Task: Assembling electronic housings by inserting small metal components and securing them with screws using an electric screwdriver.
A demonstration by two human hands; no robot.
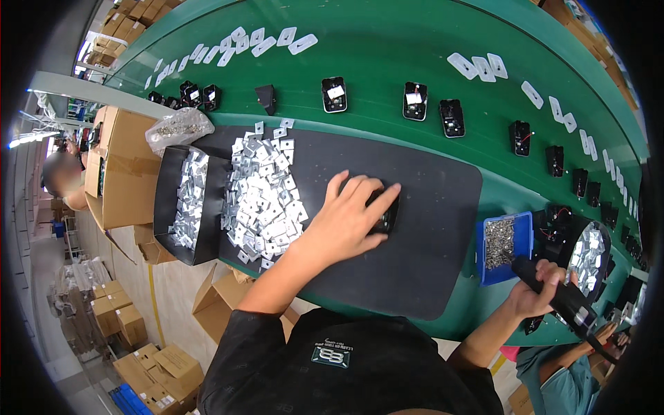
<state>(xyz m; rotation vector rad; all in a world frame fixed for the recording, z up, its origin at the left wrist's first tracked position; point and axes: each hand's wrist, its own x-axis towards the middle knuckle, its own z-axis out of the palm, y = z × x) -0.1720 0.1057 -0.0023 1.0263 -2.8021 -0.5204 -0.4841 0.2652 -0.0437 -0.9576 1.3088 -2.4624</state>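
My left hand [349,218] curves over a small black plastic housing [387,216] on the dark mat [429,263], thumb and fingers on its sides. Most of that housing is hidden beneath the palm. At the right, my right hand [536,294] grips a black corded electric screwdriver [570,304]. Its front end points toward a blue tray [527,238] holding many small metal screws [499,242]. Left of my left hand, a heap of small silver metal plates [266,194] covers the mat's left part.
A black bin [166,200] of more plates stands at left, near a plastic bag [181,130] and a cardboard box [128,166]. Black housings [334,95] and white flat pieces [302,44] line the green conveyor [380,62]. A co-worker's teal sleeve [553,373] shows at lower right.
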